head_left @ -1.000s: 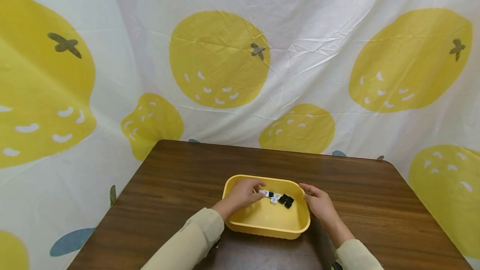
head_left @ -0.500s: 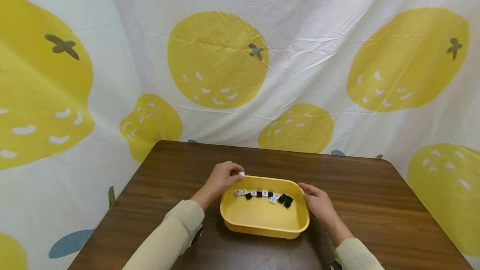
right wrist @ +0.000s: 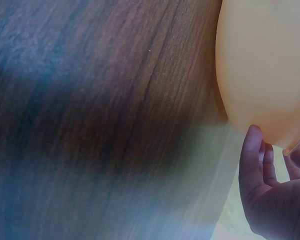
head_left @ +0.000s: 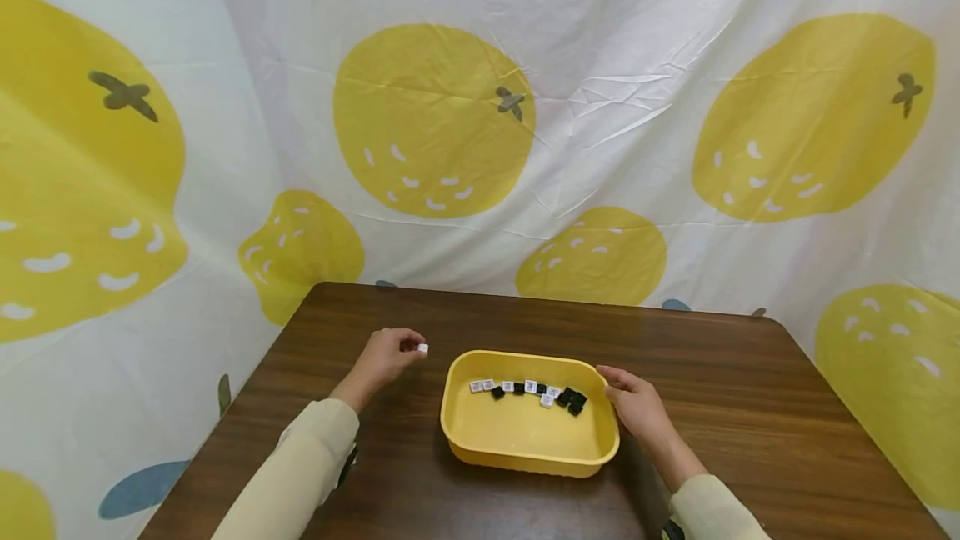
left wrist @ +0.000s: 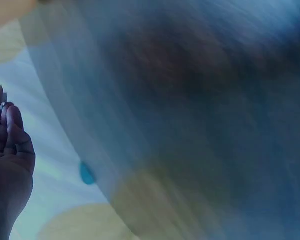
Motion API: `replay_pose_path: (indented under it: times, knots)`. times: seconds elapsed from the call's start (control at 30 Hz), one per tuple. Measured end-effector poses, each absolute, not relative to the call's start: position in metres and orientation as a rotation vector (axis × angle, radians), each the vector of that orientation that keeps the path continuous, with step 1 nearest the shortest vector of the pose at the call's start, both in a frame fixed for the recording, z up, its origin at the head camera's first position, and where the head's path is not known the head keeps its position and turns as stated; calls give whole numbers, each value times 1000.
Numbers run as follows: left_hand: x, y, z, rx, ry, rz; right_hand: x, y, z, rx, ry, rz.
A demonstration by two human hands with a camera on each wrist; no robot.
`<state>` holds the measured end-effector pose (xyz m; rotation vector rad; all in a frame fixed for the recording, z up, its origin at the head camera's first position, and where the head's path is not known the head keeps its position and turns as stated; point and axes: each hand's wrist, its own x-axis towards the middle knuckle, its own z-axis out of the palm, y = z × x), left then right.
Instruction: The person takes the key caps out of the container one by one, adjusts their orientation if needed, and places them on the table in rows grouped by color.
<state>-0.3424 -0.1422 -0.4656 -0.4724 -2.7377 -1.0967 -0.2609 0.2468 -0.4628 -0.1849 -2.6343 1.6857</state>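
My left hand [head_left: 381,359] pinches a small white block [head_left: 423,348] between thumb and fingertips, above the table to the left of the yellow tub [head_left: 525,462]. A sliver of the block [left wrist: 5,98] shows at the fingertips in the left wrist view. My right hand [head_left: 643,413] holds the tub's right rim; its fingers lie on the outer wall and the thumb is at the edge in the right wrist view. Inside the tub, white blocks [head_left: 507,387] with dark printed marks and black blocks [head_left: 574,408] lie in a loose row toward the back.
The brown wooden table [head_left: 750,407] extends around the tub on all sides. Behind it hangs a white cloth [head_left: 600,107] with large yellow fruit prints, close to the table's far edge.
The left hand has come up out of the tub with a white block and moved left past its rim, uncovering more blocks. My right hand stays on the tub.
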Motion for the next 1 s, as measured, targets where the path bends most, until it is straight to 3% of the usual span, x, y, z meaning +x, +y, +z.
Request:
replay_pose_path:
  times: [0.4,1.0]
  knots:
    - [-338,-155,-491,-556,-2831,-1025,-261,246,-461,-176,-2639,1668]
    - [-332,-157,-501,-473,-2900,-859,-261,246,-463,-156,-2628,1676]
